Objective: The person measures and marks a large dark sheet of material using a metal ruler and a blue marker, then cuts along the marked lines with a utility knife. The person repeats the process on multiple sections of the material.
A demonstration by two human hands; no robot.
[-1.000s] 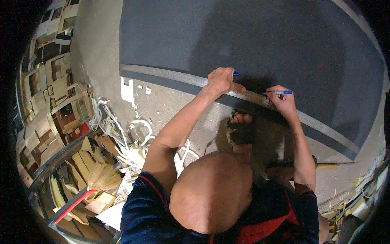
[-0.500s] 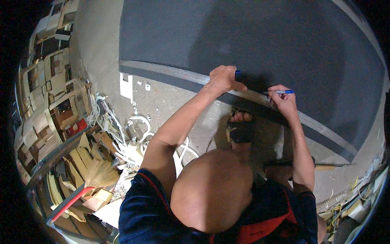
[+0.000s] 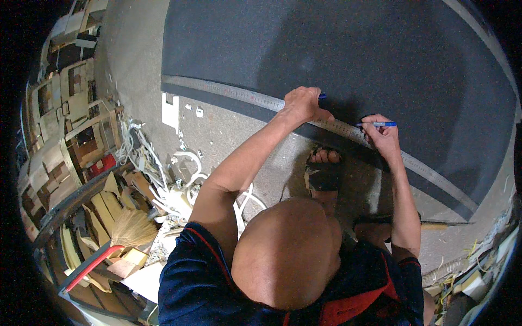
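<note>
A long silvery metal ruler (image 3: 244, 98) lies across a large dark grey sheet (image 3: 348, 49), close to its near edge. My left hand (image 3: 300, 106) presses on the ruler near its middle, fingers curled over it and thumb pointing right. A small blue piece (image 3: 323, 96), perhaps a pen cap, sticks out by the left fingers; how it is held is hidden. To the right, my right hand (image 3: 385, 140) pinches a blue and white pen (image 3: 385, 124), its tip pointing left at the ruler's far edge. The pen lies almost flat.
At the left are cut scrap panels (image 3: 81, 138), white tangled strips (image 3: 144, 155) and a straw broom (image 3: 133, 228) with a red handle. A white cut-out piece (image 3: 170, 113) lies beside the sheet. My sandalled foot (image 3: 323, 171) stands near the ruler. More scraps (image 3: 467, 285) lie lower right.
The view has shifted slightly. Both hands keep nearly the same places on the ruler, and the pen stays in my right hand, a touch further right in the picture.
</note>
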